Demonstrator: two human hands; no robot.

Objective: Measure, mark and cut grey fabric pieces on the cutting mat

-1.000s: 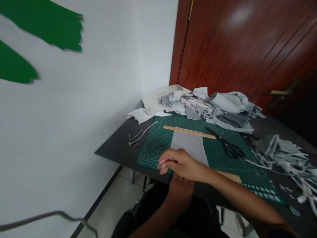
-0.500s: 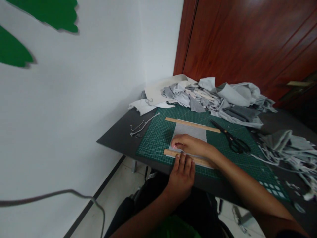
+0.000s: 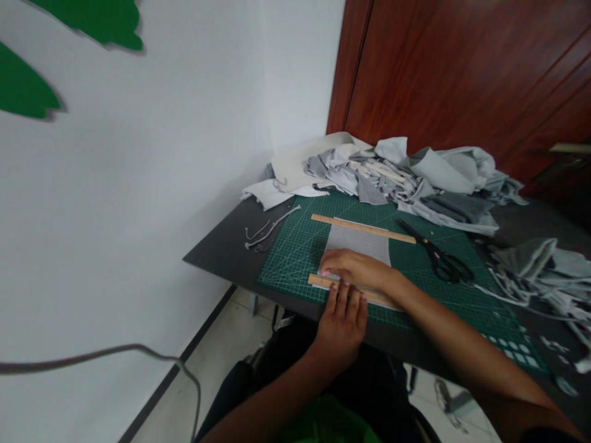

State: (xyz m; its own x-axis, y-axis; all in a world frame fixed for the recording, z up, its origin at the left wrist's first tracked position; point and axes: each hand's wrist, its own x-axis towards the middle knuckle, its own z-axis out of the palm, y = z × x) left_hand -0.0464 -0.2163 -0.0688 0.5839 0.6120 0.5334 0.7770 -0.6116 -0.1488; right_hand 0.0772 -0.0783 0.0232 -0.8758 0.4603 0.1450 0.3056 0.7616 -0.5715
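A piece of grey fabric [image 3: 359,241] lies flat on a green cutting mat [image 3: 287,251]. Across its near edge runs a wooden ruler [image 3: 324,282], and a second wooden ruler [image 3: 364,228] crosses its far edge. My left hand [image 3: 344,323] presses the near ruler with its fingers stretched out flat. Just beyond that ruler, my right hand [image 3: 354,268] rests over the fabric, its fingers curled and closed. What they hold, if anything, is hidden. Black-handled scissors [image 3: 438,258] lie on the mat to the right.
A heap of grey and white fabric scraps [image 3: 392,181] fills the back of the dark table [image 3: 217,243]. More scraps [image 3: 540,264] lie at the right. Thin fabric strips [image 3: 273,226] are left of the mat. A white wall [image 3: 184,135] and a wooden door [image 3: 443,74] border the table.
The view has shifted slightly. My left hand stays on the near ruler. My right hand has barely moved over the fabric, its fingers still curled.
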